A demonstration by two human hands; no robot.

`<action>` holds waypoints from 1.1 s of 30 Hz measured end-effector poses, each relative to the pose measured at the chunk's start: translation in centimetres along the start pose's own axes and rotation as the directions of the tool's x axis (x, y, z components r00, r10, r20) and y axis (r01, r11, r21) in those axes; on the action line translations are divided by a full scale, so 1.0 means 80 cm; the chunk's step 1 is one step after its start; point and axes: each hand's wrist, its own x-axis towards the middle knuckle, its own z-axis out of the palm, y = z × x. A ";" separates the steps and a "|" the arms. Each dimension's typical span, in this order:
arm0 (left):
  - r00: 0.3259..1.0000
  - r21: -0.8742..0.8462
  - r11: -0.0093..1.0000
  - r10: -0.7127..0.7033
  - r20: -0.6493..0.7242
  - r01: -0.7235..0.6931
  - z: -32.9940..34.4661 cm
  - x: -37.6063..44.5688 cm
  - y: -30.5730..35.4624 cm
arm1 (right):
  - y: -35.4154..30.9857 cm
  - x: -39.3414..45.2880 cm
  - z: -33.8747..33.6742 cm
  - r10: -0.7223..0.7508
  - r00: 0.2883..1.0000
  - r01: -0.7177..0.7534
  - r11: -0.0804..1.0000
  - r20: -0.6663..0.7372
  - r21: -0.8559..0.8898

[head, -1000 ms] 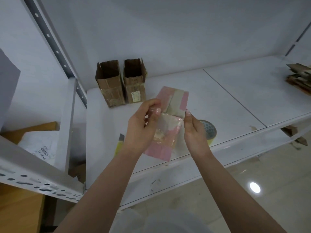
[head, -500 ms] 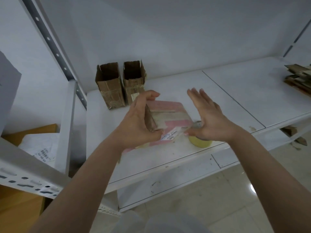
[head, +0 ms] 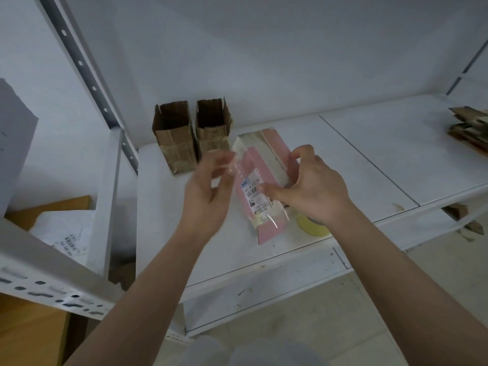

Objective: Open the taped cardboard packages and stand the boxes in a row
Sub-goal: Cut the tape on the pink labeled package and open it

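Head view, single item in hand: pink cardboard package (head: 260, 180), flattened, wrapped in clear tape, white shipping label facing up. It is held just above the white shelf board (head: 343, 159); whether its near corner touches the board cannot be told. Its long axis runs from the near end, toward the person, up and away toward the wall, leaning slightly left at the far end. Right hand (head: 311, 188): fingers and thumb curled round the package's right edge about midway along its length, thumb lying across the label side; the package extends both beyond and short of this grip, most of its face lying to the left of it. Left hand (head: 208, 191): blurred, just left of the package's left edge, thumb and fingertips drawn together on what looks like a strip of clear tape (head: 232, 165) lifted off that edge; the pinch is probable, not certain. Judgement: the right hand is the anchor and the left is the nearer one to the loose tape, so peeling would run along the long axis, away from the right grip. Beyond and left of both hands: two open brown cardboard boxes (head: 192, 133), upright, side by side and nearly touching, near the wall; the row's free end lies just beyond the package's far end. Under the right wrist: yellowish tape roll (head: 311, 225), partly hidden. Far right of the grip: stack of flattened cardboard (head: 468, 128).
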 end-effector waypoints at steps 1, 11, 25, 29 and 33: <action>0.996 -0.035 0.998 -0.041 0.079 0.044 0.006 -0.006 -0.003 | -0.004 -0.002 0.004 -0.001 1.000 0.001 1.000 -0.015 0.008; 0.933 -0.096 0.945 -0.286 0.217 0.312 0.019 -0.029 -0.048 | 0.019 -0.028 0.062 -0.049 0.998 0.028 0.932 0.049 0.362; 0.911 -0.120 0.960 -0.197 0.361 0.255 0.006 -0.048 -0.073 | 0.029 -0.059 0.088 -0.090 0.993 0.047 0.890 0.073 0.454; 0.899 -0.137 0.950 -0.208 0.386 0.279 0.003 -0.049 -0.084 | 0.029 -0.061 0.088 -0.114 0.993 0.087 0.896 0.036 0.435; 0.933 -0.052 0.972 -0.203 0.299 0.228 0.011 -0.054 -0.080 | 0.028 -0.067 0.097 -0.123 0.992 0.124 0.917 -0.027 0.378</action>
